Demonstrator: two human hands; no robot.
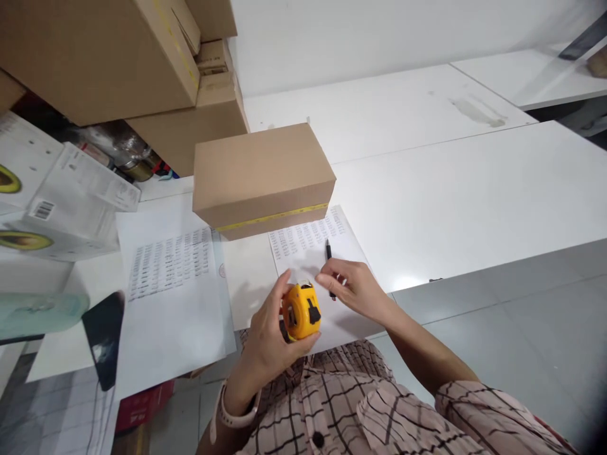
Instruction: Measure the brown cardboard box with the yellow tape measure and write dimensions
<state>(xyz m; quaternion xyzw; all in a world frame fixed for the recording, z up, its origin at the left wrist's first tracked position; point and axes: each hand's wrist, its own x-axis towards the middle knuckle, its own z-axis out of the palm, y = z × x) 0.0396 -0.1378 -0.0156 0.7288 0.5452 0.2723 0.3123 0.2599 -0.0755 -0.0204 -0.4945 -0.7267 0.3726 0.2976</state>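
My left hand (279, 328) is wrapped round a yellow and black tape measure (303, 311), held above the paper near my body. Just to its right, my right hand (353, 287) is closed, its fingers curled and the thumb pressed in close to the tape's mouth. Whether anything is between those fingertips is hidden. A black pen (329, 250) runs beneath the right hand, showing above and below it. Under both lies a printed sheet (353, 246), partly covered by a closed brown carton (265, 167) with yellow tape along its lower side.
More printed paper (175, 328) lies to the left, beside a black phone (104, 338) and a pale green bottle (45, 313). White boxes with avocado pictures (71, 189) and stacked large cartons (95, 57) fill the back left. The white table's front edge (497, 260) runs along the right.
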